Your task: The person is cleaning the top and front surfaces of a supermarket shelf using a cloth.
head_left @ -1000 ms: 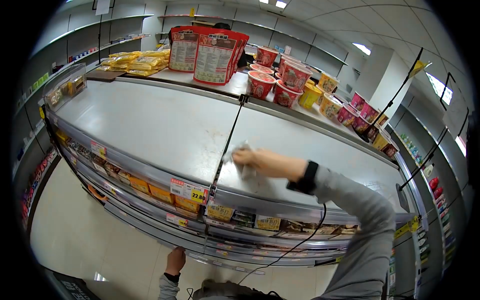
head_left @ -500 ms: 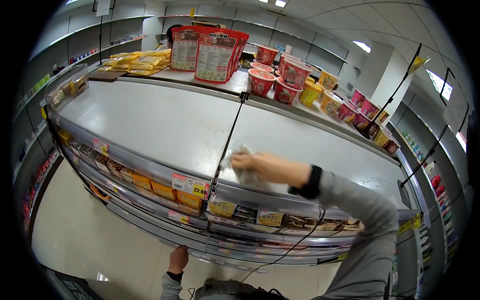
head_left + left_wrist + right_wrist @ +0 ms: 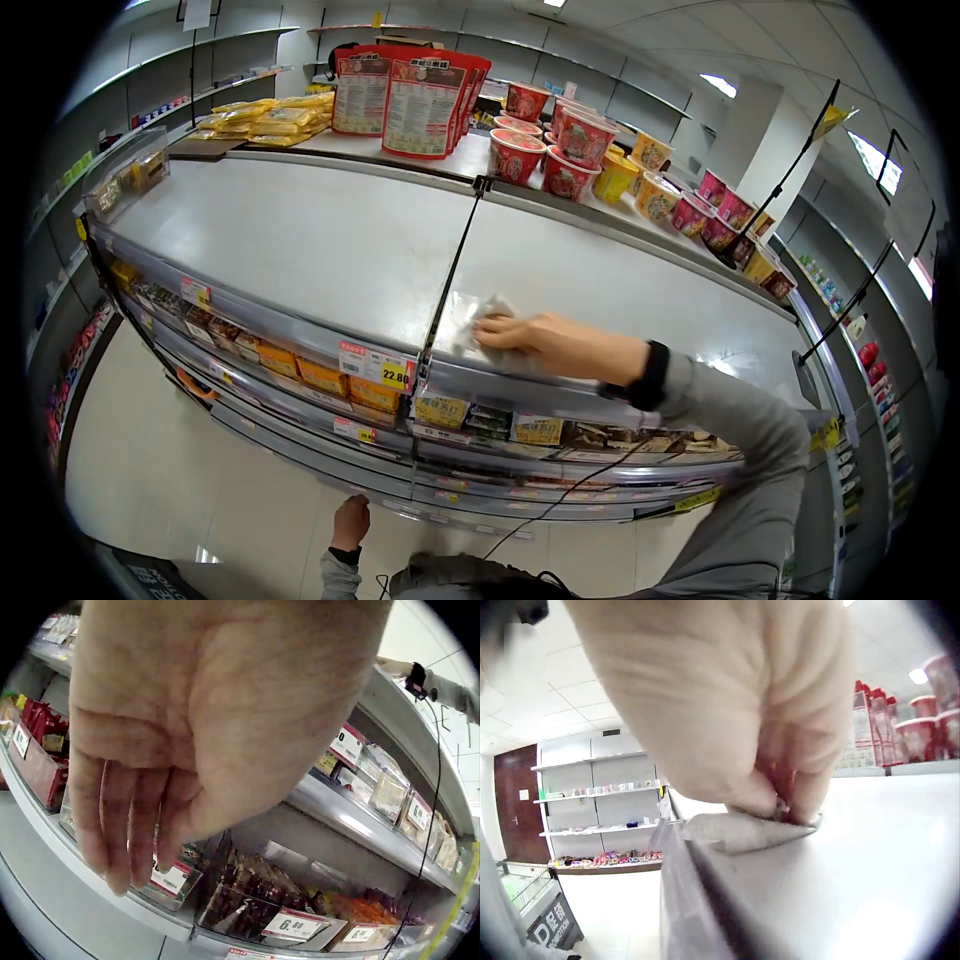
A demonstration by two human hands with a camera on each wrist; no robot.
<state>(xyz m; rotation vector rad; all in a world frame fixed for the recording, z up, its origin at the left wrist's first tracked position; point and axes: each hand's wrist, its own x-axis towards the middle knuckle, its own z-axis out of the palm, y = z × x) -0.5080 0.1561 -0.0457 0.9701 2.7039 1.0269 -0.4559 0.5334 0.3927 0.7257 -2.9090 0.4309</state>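
Note:
My right hand (image 3: 565, 345) grips a crumpled, greyish-white cloth (image 3: 497, 312) on the white shelf top (image 3: 600, 270), just right of the dark seam between two panels. From the right wrist, the cloth (image 3: 739, 831) appears bunched under the fingertips, flat against the white surface near its front edge. Low beside the shelving, my left hand (image 3: 351, 523) hangs with nothing in it. Its palm and loosely bent fingers (image 3: 139, 817) show in the left wrist view, in front of lower shelves with packaged snacks.
Red pouches (image 3: 428, 105), yellow packets (image 3: 270, 120) and stacked red tubs (image 3: 517, 155) stand on the raised rear ledge. A clear box (image 3: 128, 180) sits at the left end. Price tags (image 3: 375, 365) line the front rail. A black cable (image 3: 560, 500) hangs below my right arm.
My right hand and the cloth have shifted slightly right and towards the front edge, staying on the shelf top. The left hand hangs in about the same place.

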